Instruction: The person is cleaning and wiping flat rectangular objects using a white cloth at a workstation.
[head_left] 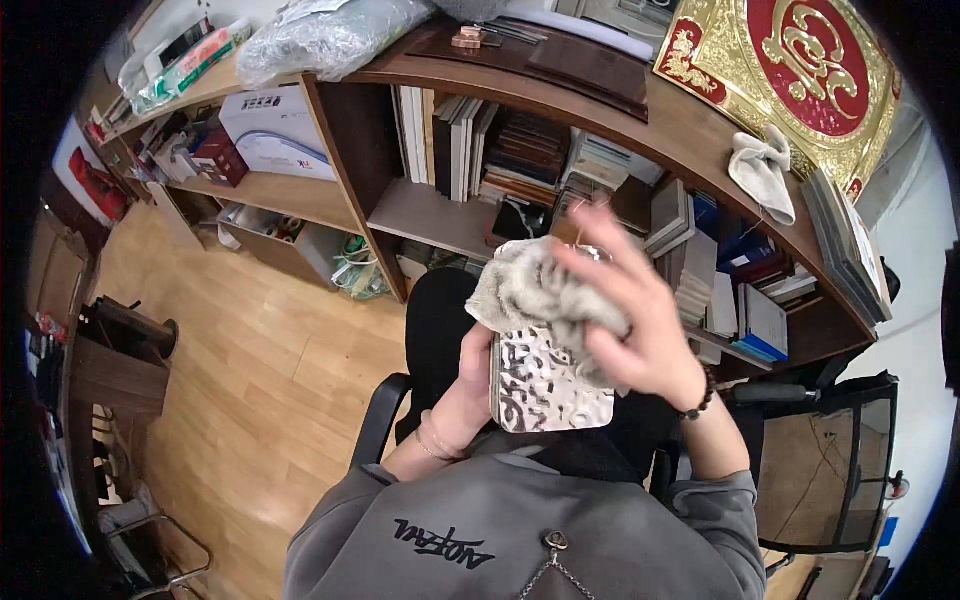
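A shiny silver panel (pixel 555 385) with a rippled, water-like surface and rounded corners lies in front of my torso. My left hand (pixel 475 375) grips its left edge, with most of the fingers hidden underneath. A crumpled grey-beige cloth (pixel 520 285) covers the panel's far part. My right hand (pixel 640 320) is on the cloth, thumb and fingers to either side of a bunched fold; the fingertips are smeared by motion. How far the panel reaches under the cloth is hidden.
Ahead stands a wooden shelf (pixel 430 215) packed with books and sample boards. On its top lie a second cloth (pixel 762 170), a gold and red ornate panel (pixel 800 70) and a plastic-wrapped bundle (pixel 330 40). A black chair armrest (pixel 382 420) is at my left, a mesh-backed chair (pixel 820 470) at right.
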